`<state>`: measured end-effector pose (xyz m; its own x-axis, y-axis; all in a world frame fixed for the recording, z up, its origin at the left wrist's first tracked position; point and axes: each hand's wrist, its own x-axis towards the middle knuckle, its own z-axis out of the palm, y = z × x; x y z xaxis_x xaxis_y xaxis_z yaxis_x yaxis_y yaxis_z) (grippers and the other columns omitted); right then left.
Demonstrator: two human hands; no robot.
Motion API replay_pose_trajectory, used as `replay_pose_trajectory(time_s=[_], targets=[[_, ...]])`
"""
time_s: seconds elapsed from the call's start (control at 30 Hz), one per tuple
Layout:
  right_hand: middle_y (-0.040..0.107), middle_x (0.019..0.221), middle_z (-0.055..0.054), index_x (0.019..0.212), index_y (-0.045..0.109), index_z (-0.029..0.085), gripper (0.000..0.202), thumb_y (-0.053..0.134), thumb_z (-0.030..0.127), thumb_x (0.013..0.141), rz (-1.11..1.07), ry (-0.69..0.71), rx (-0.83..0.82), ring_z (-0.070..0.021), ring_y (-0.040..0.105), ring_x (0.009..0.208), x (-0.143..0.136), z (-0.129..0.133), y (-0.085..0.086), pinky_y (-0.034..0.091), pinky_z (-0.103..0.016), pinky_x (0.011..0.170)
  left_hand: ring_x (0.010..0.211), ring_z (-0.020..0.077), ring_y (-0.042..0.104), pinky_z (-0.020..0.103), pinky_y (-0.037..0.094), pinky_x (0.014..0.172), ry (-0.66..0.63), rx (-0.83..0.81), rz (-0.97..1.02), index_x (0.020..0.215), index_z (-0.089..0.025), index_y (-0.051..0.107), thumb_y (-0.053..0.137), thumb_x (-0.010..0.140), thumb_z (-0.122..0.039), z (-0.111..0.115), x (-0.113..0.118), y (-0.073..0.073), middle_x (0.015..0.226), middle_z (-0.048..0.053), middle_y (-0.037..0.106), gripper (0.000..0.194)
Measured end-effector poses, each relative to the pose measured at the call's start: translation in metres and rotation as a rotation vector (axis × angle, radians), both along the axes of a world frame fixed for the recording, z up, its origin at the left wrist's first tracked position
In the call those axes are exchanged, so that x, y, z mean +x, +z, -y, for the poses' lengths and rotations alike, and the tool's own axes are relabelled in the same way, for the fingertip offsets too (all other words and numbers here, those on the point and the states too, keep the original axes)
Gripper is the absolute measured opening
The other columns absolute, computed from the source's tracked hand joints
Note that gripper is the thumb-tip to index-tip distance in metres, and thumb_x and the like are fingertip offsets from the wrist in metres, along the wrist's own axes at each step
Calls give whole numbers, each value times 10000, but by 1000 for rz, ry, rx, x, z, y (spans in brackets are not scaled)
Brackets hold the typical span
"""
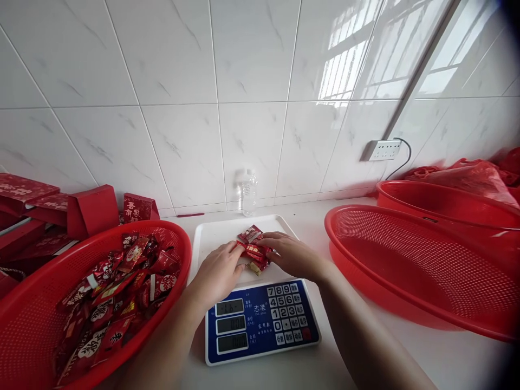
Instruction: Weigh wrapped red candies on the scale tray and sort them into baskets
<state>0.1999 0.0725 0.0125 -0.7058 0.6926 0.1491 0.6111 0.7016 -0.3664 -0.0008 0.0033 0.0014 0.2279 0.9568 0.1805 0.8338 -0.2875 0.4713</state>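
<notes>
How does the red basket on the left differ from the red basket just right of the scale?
The left basket holds many red packets; the right basket shows none inside. The left basket sits flat, while the right basket is tilted, resting on another basket behind it. Both are red perforated plastic. Both hands, left hand and right hand, touch packets on the scale tray.

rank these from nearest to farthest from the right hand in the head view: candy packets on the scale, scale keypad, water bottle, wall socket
From the right hand:
1. candy packets, under its fingertips on the white tray
2. scale keypad, just below the hand, toward the camera
3. water bottle, behind the tray at the wall
4. wall socket, up on the tiles to the right
</notes>
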Motion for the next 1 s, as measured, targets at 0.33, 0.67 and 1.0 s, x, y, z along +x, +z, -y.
replay_pose_trajectory(time_s=[0.33,0.67,1.0], targets=[[649,1372,-81,1292,653,265,365,451,308,990,-93,75,-15,-283,557,1310,2,0,-6,471,-514,1076,1140,309,649,466,505,959,-79,45,-26,1194,-215,646,481,965,-203,48,16,38,1231,112,700,283],[653,1366,-101,1321,634,267,454,442,472,964,-65,-11,145,-341,602,1258,21,-10,-14,520,-528,1012,754,256,692,336,468,676,494,-378,-379,832,-261,681,425,941,-193,85,-111,48,795,35,726,286],[654,1366,-107,1363,602,235,515,414,492,958,-32,-37,123,-349,624,1229,23,-6,-10,529,-551,992,1044,242,658,462,559,887,615,-541,-549,1264,-176,597,611,962,-358,70,-162,1,1241,101,640,352]])
